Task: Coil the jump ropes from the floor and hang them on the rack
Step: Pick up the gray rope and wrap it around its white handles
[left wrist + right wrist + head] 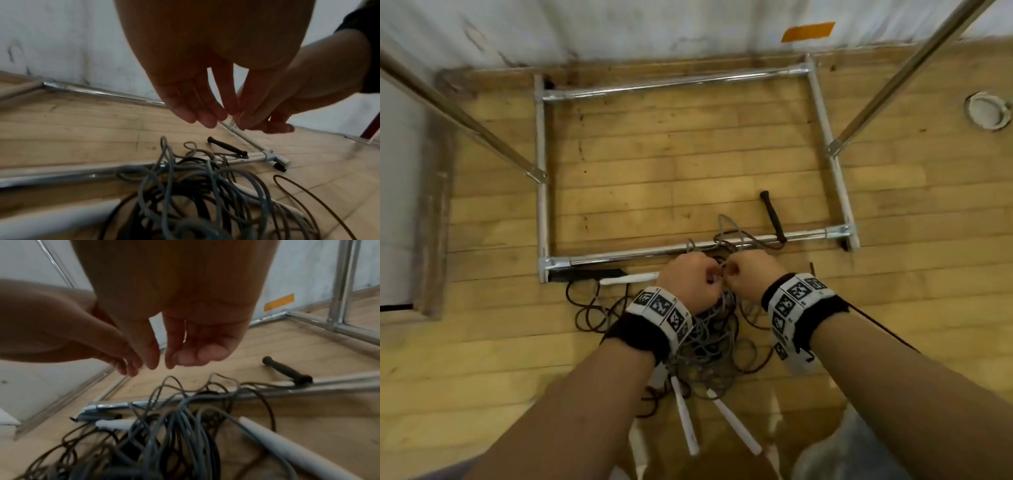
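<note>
Hands meet above tangled jump ropes (709, 329). Left hand (688, 282) and right hand (750, 277) hang with loosely curled fingers; whether either pinches a strand, I cannot tell.

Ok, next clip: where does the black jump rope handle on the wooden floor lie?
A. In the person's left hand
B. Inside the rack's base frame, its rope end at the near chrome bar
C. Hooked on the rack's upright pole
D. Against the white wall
B. The black jump rope handle lies on the floor inside the frame, its rope end at the near chrome bar; neither the left hand nor the right hand touches it.
</note>
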